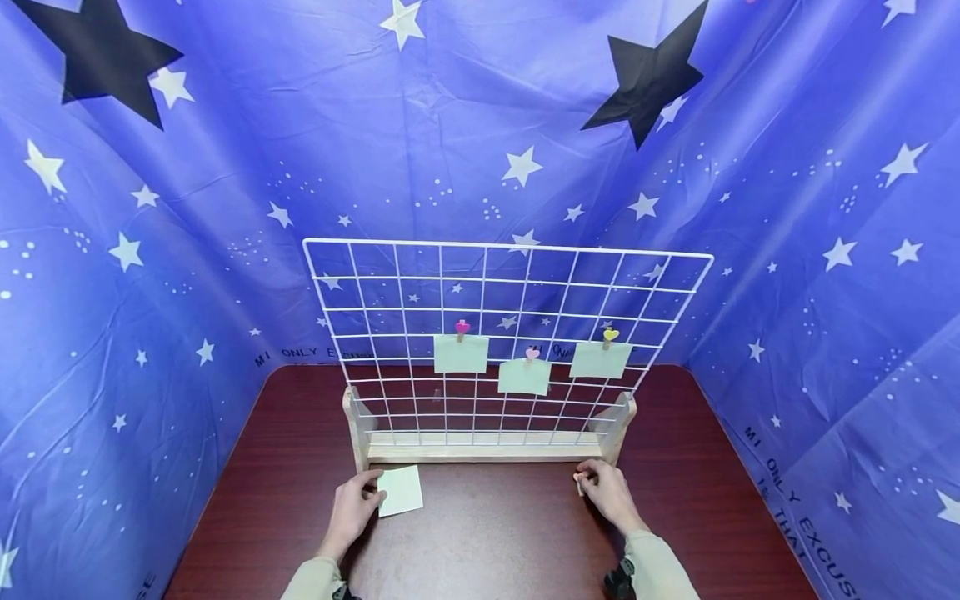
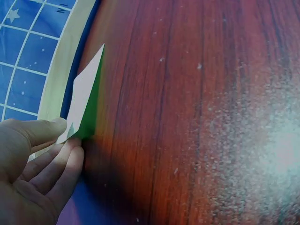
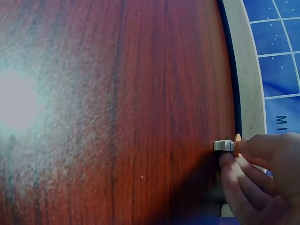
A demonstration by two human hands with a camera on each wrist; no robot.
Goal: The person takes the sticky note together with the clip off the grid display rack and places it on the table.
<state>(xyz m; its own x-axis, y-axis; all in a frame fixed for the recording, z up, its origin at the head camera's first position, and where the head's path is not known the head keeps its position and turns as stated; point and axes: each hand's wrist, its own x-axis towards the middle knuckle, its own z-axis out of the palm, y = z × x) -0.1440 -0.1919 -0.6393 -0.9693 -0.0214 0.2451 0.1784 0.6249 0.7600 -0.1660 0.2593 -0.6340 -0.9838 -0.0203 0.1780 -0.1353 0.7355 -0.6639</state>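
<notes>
My left hand (image 1: 356, 505) pinches a pale green paper note (image 1: 402, 490) by its left edge, thumb on one face and fingers behind. In the left wrist view the note (image 2: 86, 96) tilts up from the tabletop. On the right, my right hand (image 1: 609, 493) pinches a small clothespin (image 3: 224, 145) with an orange top between thumb and fingers, its pale end pointing away from the palm. Both hands are in front of the wooden base (image 1: 480, 451) of a white wire grid (image 1: 485, 287).
Three pale green notes hang on the grid: one under a pink heart clip (image 1: 462, 327), one under a light pink clip (image 1: 532, 355), one under a yellow clip (image 1: 611, 335). The dark red table (image 1: 300, 442) is enclosed by a blue star-patterned cloth (image 1: 225, 208).
</notes>
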